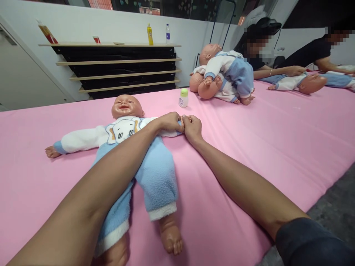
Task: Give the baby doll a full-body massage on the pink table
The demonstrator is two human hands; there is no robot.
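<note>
Doll (155, 157) lies on its back on the pink tabletop (235, 166), head away from the person and feet toward them, one arm drawn out to the right. Both hands are together at the end of that arm: the left hand (172, 122) is wrapped around it near the cuff, and the right hand (193, 128) is closed over the tip, where the doll's own hand is almost wholly hidden. Judging by this, the work is under way at that limb, though how much of it is done cannot be told. The other arm (80, 140) lies out to the left and a bare foot (172, 236) rests in plain view, both unheld; whether they are finished or still to be handled does not show. The white top (124, 127) and blue trousers (159, 181) are on. Just beyond the hands, a small bottle (183, 99) stands upright with its green cap on, not in use.
</note>
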